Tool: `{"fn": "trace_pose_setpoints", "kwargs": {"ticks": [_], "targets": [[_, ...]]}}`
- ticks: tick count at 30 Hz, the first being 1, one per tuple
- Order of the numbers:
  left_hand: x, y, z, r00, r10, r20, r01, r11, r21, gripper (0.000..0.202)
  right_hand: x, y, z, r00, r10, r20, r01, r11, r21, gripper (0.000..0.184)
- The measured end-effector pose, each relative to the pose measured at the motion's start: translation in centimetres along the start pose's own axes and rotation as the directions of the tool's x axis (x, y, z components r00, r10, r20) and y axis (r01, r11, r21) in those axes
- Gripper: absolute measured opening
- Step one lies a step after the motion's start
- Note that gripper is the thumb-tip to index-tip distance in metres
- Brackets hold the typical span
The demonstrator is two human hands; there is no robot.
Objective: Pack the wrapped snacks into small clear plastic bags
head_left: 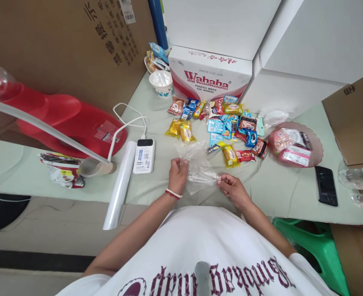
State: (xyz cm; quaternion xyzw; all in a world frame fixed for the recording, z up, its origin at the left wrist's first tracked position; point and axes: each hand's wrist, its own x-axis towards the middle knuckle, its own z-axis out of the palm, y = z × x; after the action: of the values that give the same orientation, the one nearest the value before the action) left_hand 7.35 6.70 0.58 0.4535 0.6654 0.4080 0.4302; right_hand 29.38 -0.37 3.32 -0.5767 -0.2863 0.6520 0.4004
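Observation:
Both my hands hold a clear plastic bag point(197, 164) just above the pale green table point(276, 189). My left hand point(177, 174), with a bead bracelet at the wrist, pinches the bag's left edge with closed fingers. My right hand point(232, 187) pinches its right edge. Just beyond the bag lies a heap of several small wrapped snacks point(221, 123) in yellow, blue and red wrappers.
A roll of clear bags point(119, 185) and a white power bank point(144, 155) lie to the left. A pink plate point(317, 142) with snacks and a black phone point(325, 185) lie to the right. A Wahaha box point(209, 74) and paper cup point(161, 83) stand behind.

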Motion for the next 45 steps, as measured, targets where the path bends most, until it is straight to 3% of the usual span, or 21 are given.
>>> {"fn": "trace_pose_setpoints", "kwargs": {"ticks": [2, 4, 5, 6, 8, 10, 11, 12, 13, 15, 17, 18, 20, 23, 26, 29, 34, 39, 45], "targets": [[-0.4, 0.2, -0.5, 0.987, 0.121, -0.104, -0.107, 0.986, 0.130, 0.060, -0.3, -0.1, 0.0, 1.000, 0.020, 0.015, -0.021, 0.998, 0.058, 0.044], [-1.1, 0.8, -1.2, 0.937, 0.304, -0.172, -0.250, 0.927, 0.278, 0.065, -0.5, -0.2, 0.3, 1.000, 0.020, 0.021, -0.022, 0.993, 0.112, 0.044], [-1.6, 1.1, -1.5, 0.903, 0.397, -0.162, -0.326, 0.880, 0.345, 0.058, -0.6, -0.3, 0.5, 0.999, 0.019, 0.029, -0.023, 0.991, 0.129, 0.043], [-2.0, 1.4, -1.7, 0.872, 0.479, -0.096, -0.411, 0.825, 0.389, 0.045, -0.7, -0.3, 0.6, 0.999, 0.020, 0.039, -0.026, 0.990, 0.139, 0.043], [-2.5, 1.9, -1.9, 0.792, 0.581, 0.185, -0.604, 0.705, 0.371, 0.019, -0.7, -0.5, 0.9, 0.998, 0.023, 0.059, -0.031, 0.989, 0.142, 0.041], [-2.7, 2.2, -1.5, 0.649, 0.578, 0.494, -0.744, 0.617, 0.255, 0.017, -0.7, -0.7, 1.1, 0.998, 0.016, 0.064, -0.025, 0.990, 0.142, 0.039], [-2.6, 2.3, -1.1, 0.592, 0.550, 0.589, -0.771, 0.600, 0.215, 0.019, -0.7, -0.8, 1.1, 0.998, 0.009, 0.058, -0.017, 0.989, 0.147, 0.038], [-2.4, 2.4, -0.7, 0.573, 0.515, 0.638, -0.771, 0.602, 0.208, 0.021, -0.7, -0.9, 1.2, 0.999, 0.002, 0.048, -0.009, 0.988, 0.156, 0.037], [-2.3, 2.4, -0.3, 0.591, 0.477, 0.651, -0.750, 0.622, 0.225, 0.023, -0.7, -1.0, 1.2, 0.999, -0.002, 0.036, -0.004, 0.986, 0.168, 0.037], [-2.0, 2.5, 0.2, 0.678, 0.412, 0.609, -0.660, 0.706, 0.257, 0.027, -0.6, -1.2, 1.2, 1.000, 0.002, 0.007, -0.003, 0.980, 0.201, 0.036], [-2.0, 2.7, 0.3, 0.752, 0.395, 0.528, -0.565, 0.799, 0.206, 0.029, -0.5, -1.2, 1.2, 0.999, 0.027, -0.026, -0.020, 0.970, 0.241, 0.037], [-2.1, 2.9, 0.2, 0.766, 0.412, 0.493, -0.540, 0.828, 0.147, 0.027, -0.5, -1.2, 1.2, 0.998, 0.044, -0.040, -0.033, 0.965, 0.262, 0.038], [-2.5, 3.3, 0.0, 0.750, 0.473, 0.462, -0.540, 0.841, 0.015, 0.021, -0.4, -1.2, 1.3, 0.996, 0.068, -0.052, -0.050, 0.955, 0.292, 0.039], [-3.0, 3.8, 0.2, 0.698, 0.491, 0.521, -0.521, 0.848, -0.100, 0.031, -0.3, -1.4, 1.7, 0.998, 0.053, -0.037, -0.040, 0.956, 0.291, 0.039], [-3.2, 4.1, 0.9, 0.734, 0.400, 0.549, -0.373, 0.913, -0.166, 0.021, -0.3, -1.8, 2.2, 0.999, 0.022, -0.031, -0.013, 0.962, 0.273, 0.037], [-3.1, 4.1, 1.3, 0.786, 0.285, 0.548, -0.175, 0.953, -0.246, 0.025, -0.3, -2.1, 2.6, 0.999, -0.004, -0.042, 0.015, 0.967, 0.253, 0.036], [-2.6, 3.7, 1.3, 0.815, 0.156, 0.558, 0.055, 0.938, -0.342, 0.033, -0.5, -2.3, 2.9, 0.998, -0.025, -0.051, 0.035, 0.979, 0.203, 0.037], [-2.0, 3.2, 1.0, 0.844, 0.120, 0.522, 0.104, 0.919, -0.379, 0.038, -0.8, -2.2, 3.3, 0.991, -0.065, -0.114, 0.076, 0.992, 0.101, 0.039], [-2.3, 2.9, 1.1, 0.816, 0.172, 0.551, 0.029, 0.941, -0.336, 0.033, -0.6, -2.4, 4.5, 0.976, -0.178, -0.125, 0.172, 0.983, -0.058, 0.035]]}}
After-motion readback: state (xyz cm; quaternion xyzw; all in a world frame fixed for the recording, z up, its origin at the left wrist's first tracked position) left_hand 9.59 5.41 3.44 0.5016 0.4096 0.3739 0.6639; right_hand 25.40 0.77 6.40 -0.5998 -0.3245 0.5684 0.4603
